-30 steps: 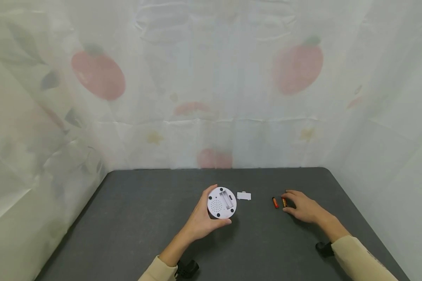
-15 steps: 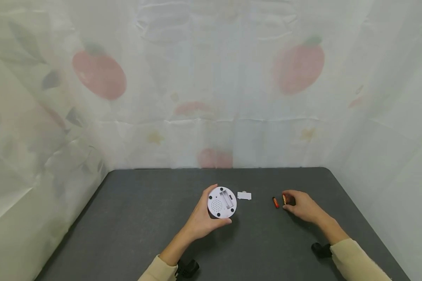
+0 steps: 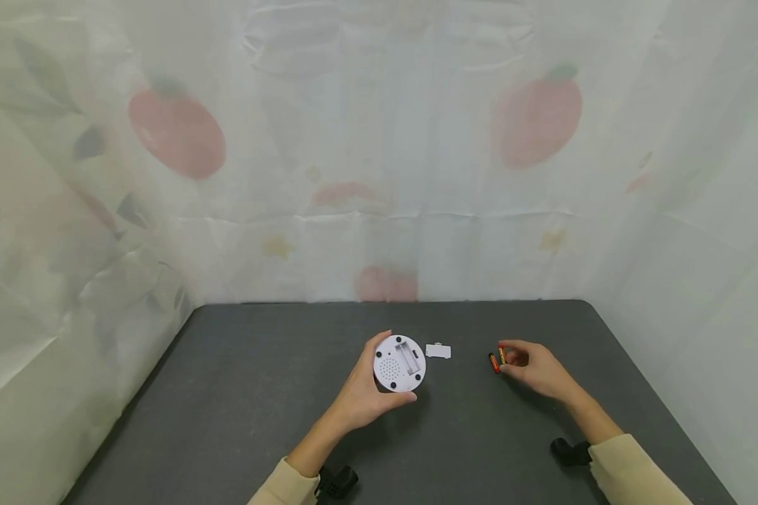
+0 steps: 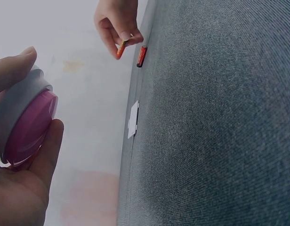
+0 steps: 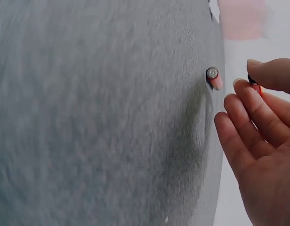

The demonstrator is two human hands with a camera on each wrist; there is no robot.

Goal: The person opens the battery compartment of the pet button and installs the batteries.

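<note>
Two batteries, head view: one battery (image 3: pixel 502 355) is pinched between the thumb and fingertips of the right hand (image 3: pixel 533 369) and seems just lifted off the table (image 3: pixel 240 393); the other battery (image 3: pixel 493 362) lies on the table just beside it.
Round device, head view: the white round device (image 3: pixel 399 362) is held in the curled fingers of the left hand (image 3: pixel 363 393), underside up, with the open battery slot (image 3: pixel 409 356) showing; the small white cover (image 3: pixel 439 351) lies on the table just beside the device.
Left wrist view, device: the pink face of the device (image 4: pixel 25 127) is seen cupped between thumb and fingers of the left hand (image 4: pixel 18 188); the grip is wrapped round its rim.
Left wrist view, far end: the right hand (image 4: pixel 116 21) is seen pinching one battery (image 4: pixel 121 48), tilted, with the second battery (image 4: pixel 141 55) flat on the table near it; the cover (image 4: pixel 133 119) lies between the two hands.
Right wrist view: the held battery (image 5: pixel 255 85) is mostly hidden between thumb and fingertips (image 5: pixel 246 94); the loose battery (image 5: pixel 213 77) is seen end-on, apart from the hand.
Step in hand, judged: a battery is being picked up for the slot.
Doing it well, judged: the pinch is best kept near the battery's middle so that its ends stay free; the marked ends should be matched to the slot, and the device should be held level and steady while the battery is brought across over the cover.
</note>
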